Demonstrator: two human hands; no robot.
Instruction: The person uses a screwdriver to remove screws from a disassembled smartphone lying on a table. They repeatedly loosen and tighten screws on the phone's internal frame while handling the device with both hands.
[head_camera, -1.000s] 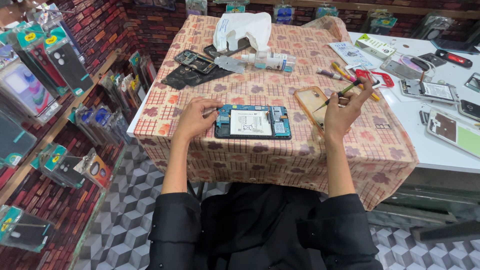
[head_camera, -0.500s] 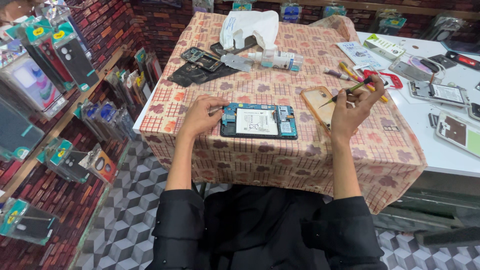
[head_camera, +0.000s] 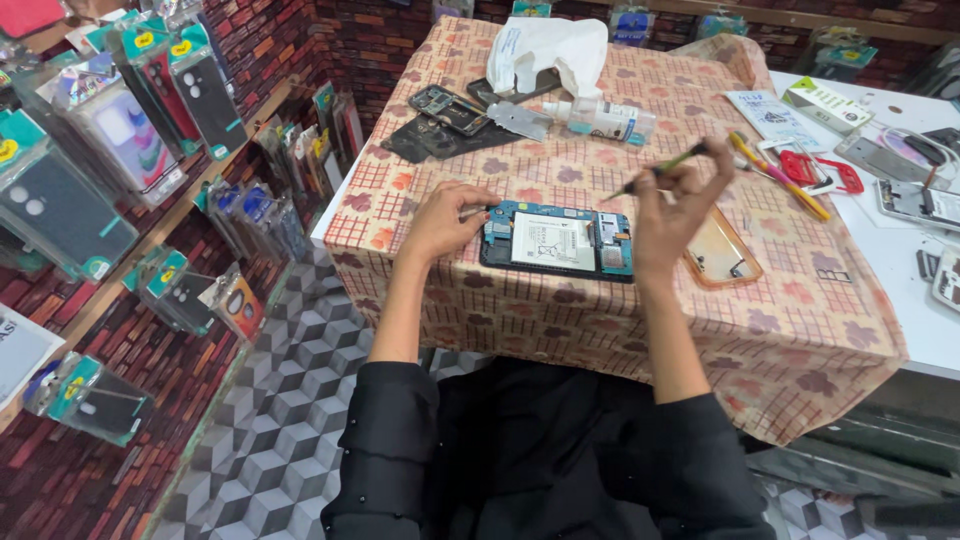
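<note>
An opened smartphone (head_camera: 557, 241), back cover off with its blue inner frame and white battery exposed, lies flat near the front edge of the desk (head_camera: 600, 330), which is draped in a checked, flower-patterned cloth. The left hand (head_camera: 447, 218) rests on the phone's left end, fingers curled against its top corner, steadying it. The right hand (head_camera: 672, 212) is raised just above the phone's right end and pinches a slim green-handled screwdriver (head_camera: 657, 169), whose tip points left and hangs clear of the phone. Just beside the phone to the right lies an amber phone case (head_camera: 722, 250). Farther back sit dark phone parts (head_camera: 447, 118), a white bottle (head_camera: 603, 119) on its side and a white cloth (head_camera: 545, 50).
</note>
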